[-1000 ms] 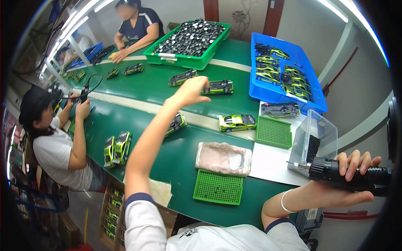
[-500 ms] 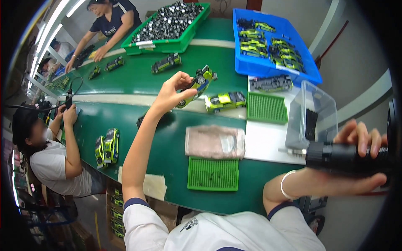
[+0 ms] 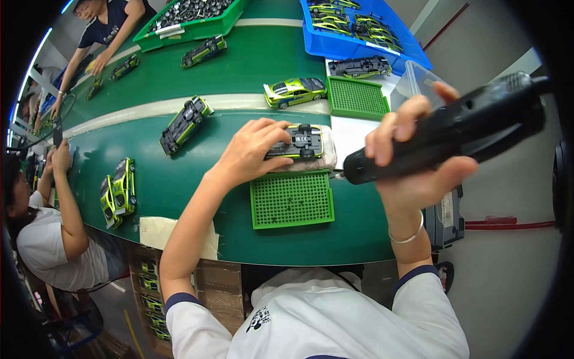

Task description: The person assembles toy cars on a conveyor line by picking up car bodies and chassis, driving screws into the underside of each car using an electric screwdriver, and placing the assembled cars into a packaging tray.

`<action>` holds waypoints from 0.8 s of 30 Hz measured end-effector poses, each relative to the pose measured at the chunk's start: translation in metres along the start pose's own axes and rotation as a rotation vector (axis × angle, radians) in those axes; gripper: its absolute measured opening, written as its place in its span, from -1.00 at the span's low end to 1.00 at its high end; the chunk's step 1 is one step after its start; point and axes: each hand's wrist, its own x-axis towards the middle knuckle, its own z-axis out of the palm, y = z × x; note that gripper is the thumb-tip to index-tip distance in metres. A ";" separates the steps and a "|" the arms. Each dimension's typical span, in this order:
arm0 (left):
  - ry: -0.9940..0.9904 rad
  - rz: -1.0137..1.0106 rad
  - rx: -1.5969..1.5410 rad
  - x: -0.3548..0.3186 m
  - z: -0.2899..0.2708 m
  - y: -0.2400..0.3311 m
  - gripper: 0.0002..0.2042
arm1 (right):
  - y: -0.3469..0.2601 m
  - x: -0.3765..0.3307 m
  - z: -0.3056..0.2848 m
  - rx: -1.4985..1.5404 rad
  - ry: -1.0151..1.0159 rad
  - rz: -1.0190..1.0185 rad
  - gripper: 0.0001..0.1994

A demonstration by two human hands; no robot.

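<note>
My left hand (image 3: 254,149) presses a toy car (image 3: 306,143) onto a pale padded block (image 3: 329,157). The car lies wheels up, its black underside showing, with the fingers over its left part. My right hand (image 3: 412,190) grips a black electric screwdriver (image 3: 472,122), tilted so that its tip points left, just off the block's right end. Close below the block lies a green perforated tray (image 3: 258,209) with several small dark screws on it.
Ahead, a yellow-green car (image 3: 296,91) stands beside another green tray (image 3: 359,99). A blue bin (image 3: 394,55) of cars and a clear box (image 3: 412,84) are at right. An overturned car (image 3: 186,125) and two cars (image 3: 119,188) lie left. A co-worker (image 3: 60,239) sits at far left.
My left hand has come down from above the table with the car, now wheels up on the block. My right hand has swung the screwdriver left toward it. The whole view has shifted.
</note>
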 end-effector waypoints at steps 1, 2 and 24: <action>0.021 -0.002 0.018 -0.001 0.001 -0.001 -0.71 | 0.008 -0.005 0.001 -0.031 -0.023 0.045 -0.17; 0.048 -0.005 0.013 -0.001 0.003 -0.002 -0.68 | 0.015 -0.010 0.000 -0.078 -0.056 0.072 -0.18; -0.008 -0.241 -0.403 -0.019 -0.001 -0.028 -0.09 | 0.066 -0.040 -0.009 -0.070 -0.272 0.281 -0.24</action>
